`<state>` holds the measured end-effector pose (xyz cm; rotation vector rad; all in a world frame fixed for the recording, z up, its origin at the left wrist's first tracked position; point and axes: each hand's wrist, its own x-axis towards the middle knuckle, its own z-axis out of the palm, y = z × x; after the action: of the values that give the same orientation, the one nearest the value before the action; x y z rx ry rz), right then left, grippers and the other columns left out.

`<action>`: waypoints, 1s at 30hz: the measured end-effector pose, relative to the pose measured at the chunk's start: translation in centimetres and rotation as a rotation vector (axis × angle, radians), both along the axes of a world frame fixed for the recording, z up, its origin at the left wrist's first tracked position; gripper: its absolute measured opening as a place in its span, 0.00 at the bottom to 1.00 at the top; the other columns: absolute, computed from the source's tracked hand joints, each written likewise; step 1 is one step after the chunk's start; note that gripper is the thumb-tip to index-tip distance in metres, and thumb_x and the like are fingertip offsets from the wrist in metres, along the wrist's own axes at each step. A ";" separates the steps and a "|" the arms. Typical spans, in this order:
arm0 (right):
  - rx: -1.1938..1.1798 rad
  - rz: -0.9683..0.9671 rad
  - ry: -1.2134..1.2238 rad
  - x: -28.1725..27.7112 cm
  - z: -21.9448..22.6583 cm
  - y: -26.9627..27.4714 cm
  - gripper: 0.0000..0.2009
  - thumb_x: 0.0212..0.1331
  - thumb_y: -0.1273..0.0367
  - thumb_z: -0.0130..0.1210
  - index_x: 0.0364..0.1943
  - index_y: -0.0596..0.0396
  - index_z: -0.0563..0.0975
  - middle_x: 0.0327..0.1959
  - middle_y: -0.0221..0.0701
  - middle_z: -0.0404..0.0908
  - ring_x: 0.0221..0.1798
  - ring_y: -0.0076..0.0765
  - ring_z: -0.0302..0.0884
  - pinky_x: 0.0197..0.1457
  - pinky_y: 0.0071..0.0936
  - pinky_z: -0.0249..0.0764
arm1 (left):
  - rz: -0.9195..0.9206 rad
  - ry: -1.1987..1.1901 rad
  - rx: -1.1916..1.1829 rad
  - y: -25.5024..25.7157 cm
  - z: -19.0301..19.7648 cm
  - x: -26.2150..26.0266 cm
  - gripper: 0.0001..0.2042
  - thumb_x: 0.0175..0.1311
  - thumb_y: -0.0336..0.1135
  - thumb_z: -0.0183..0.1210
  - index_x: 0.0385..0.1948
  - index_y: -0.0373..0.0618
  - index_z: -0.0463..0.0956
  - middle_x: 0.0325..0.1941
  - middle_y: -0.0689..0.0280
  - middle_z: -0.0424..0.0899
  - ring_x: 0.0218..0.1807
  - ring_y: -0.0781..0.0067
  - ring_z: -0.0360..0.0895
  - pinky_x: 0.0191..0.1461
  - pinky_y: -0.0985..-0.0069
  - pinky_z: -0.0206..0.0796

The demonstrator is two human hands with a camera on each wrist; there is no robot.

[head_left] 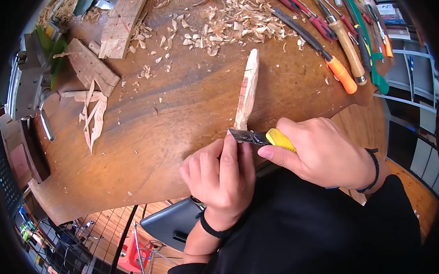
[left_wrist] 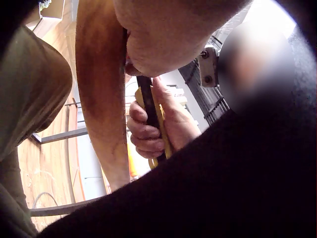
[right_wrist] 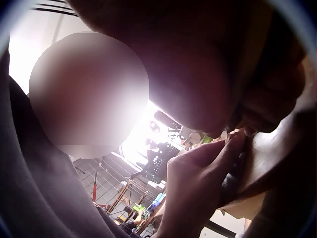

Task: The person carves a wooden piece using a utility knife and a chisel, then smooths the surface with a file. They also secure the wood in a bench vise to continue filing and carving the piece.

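Note:
A whittled wooden stick [head_left: 247,90] points away from the body over the table's near edge. Its near end is pinched by the left hand [head_left: 221,173], whose fingers partly hide it. The right hand [head_left: 321,152] grips a yellow-handled utility knife [head_left: 280,139], its dark blade lying across the stick's near end beside the left fingertips. In the left wrist view the right hand [left_wrist: 163,124] is wrapped round the yellow and black handle. The right wrist view shows the left hand [right_wrist: 198,173] with fingertips together; the right hand there is dark and close to the camera.
Wood shavings [head_left: 225,25] lie across the table's far side. Chisels, pliers and an orange-handled file [head_left: 342,74] rest at the upper right. Cut wood blocks [head_left: 91,66], thin offcuts [head_left: 95,117] and a metal vise [head_left: 31,85] are on the left. A red stool [head_left: 134,251] stands below.

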<state>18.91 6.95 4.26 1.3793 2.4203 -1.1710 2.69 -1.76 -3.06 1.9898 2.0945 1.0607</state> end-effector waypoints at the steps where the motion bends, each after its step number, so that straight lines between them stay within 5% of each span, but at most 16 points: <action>1: 0.009 0.014 -0.017 0.1 0.2 0.0 0.26 0.67 0.49 0.56 0.24 0.60 0.72 0.14 0.48 0.75 0.20 0.59 0.78 0.23 0.48 0.73 | -0.001 -0.008 -0.003 0.0 0.0 0.0 0.15 0.52 0.30 0.71 0.42 0.39 0.83 0.35 0.62 0.83 0.33 0.65 0.78 0.40 0.67 0.64; 15: -0.032 0.048 -0.171 -1.3 1.6 0.3 0.28 0.66 0.48 0.58 0.22 0.60 0.71 0.10 0.44 0.73 0.16 0.53 0.78 0.19 0.41 0.73 | -0.075 -0.036 -0.037 0.3 0.4 -0.4 0.16 0.53 0.29 0.70 0.43 0.32 0.83 0.34 0.61 0.83 0.31 0.66 0.77 0.38 0.70 0.64; 30: 0.180 0.137 -0.133 -2.0 1.3 0.0 0.26 0.67 0.50 0.57 0.23 0.60 0.72 0.10 0.39 0.71 0.14 0.46 0.77 0.18 0.35 0.74 | -0.036 -0.030 0.006 0.2 0.3 0.0 0.13 0.53 0.27 0.69 0.40 0.34 0.82 0.34 0.60 0.82 0.32 0.62 0.76 0.39 0.68 0.65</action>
<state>16.92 6.95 5.53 1.2667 2.5291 -0.8217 2.71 -1.57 -2.73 1.9932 2.0357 1.0859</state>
